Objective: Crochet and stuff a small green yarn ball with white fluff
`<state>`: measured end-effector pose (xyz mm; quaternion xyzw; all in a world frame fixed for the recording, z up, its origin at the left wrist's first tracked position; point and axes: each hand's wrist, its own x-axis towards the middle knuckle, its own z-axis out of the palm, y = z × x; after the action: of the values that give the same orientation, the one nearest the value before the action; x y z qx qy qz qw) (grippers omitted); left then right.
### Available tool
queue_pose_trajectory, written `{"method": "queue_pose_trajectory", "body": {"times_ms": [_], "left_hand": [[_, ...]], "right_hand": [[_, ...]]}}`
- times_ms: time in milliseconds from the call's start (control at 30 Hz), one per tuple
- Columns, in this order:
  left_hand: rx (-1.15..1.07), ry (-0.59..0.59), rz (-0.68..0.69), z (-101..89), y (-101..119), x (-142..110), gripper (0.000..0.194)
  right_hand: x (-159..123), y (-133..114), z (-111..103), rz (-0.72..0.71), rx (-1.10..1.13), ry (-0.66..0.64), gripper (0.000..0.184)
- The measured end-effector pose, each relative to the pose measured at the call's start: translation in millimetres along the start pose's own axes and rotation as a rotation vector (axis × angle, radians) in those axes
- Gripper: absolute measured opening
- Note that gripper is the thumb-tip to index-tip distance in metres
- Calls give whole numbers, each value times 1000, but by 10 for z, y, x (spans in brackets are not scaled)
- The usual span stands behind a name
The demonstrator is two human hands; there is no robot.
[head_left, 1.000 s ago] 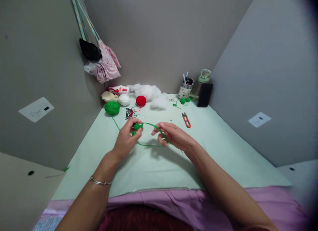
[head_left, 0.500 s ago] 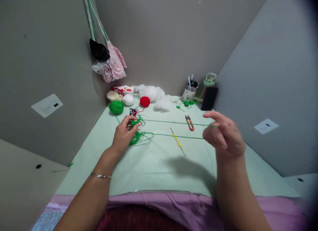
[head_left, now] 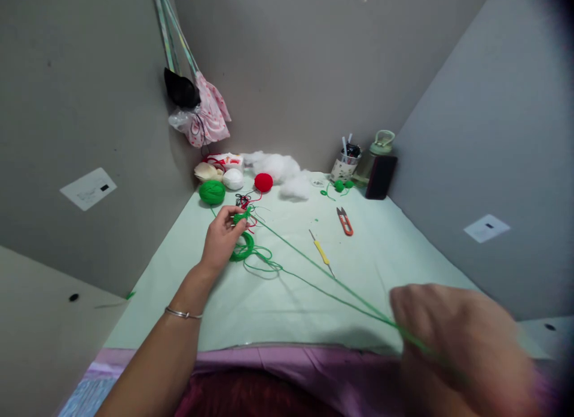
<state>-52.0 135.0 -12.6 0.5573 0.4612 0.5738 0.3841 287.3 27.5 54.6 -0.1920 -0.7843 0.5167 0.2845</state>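
Note:
My left hand (head_left: 220,240) pinches a small green yarn piece (head_left: 242,216) between thumb and fingers, above the table. Just beneath that hand lies a loose coil of green yarn (head_left: 246,249), partly covered by the fingers. Two lengths of green yarn (head_left: 314,262) run from the piece and the coil down to my right hand (head_left: 457,333). That hand is low at the right, smeared by motion, closed like a fist on the yarn. A yellow-handled crochet hook (head_left: 320,251) lies under the stretched yarn. Orange thread snips (head_left: 345,222) rest beyond it.
At the back left sit balls of green (head_left: 212,192), white (head_left: 233,179) and red yarn (head_left: 263,182). White stuffing (head_left: 282,169) lies by the wall. A pen cup (head_left: 344,167), a bottle (head_left: 379,146) and a dark phone (head_left: 381,177) stand back right. Partitions enclose the table.
My right hand has moved down, right and nearer to me, drawing the green yarn into a slanting line. My left hand stays nearly in place, holding the green piece.

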Motion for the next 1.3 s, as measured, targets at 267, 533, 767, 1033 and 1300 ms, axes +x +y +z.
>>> {"method": "queue_pose_trajectory", "body": {"times_ms": [267,533,767,1033,1300], "left_hand": [[-239,-290,-105,239,126,-195,28],[-288,-470,-161,324,150,-293,26],[-302,-507,-169,351,156,-304,29],[-281,-581,-185,388,134,-348,22],[-247,-565,-174,383,109,-357,23]], "right_hand": [[865,78,90,233,-802,367,30],[1171,536,136,142,-354,519,7],[1119,566,45,306,482,545,19],[1166,652,143,282,736,547,19],[1139,636,200,181,62,693,11]]}}
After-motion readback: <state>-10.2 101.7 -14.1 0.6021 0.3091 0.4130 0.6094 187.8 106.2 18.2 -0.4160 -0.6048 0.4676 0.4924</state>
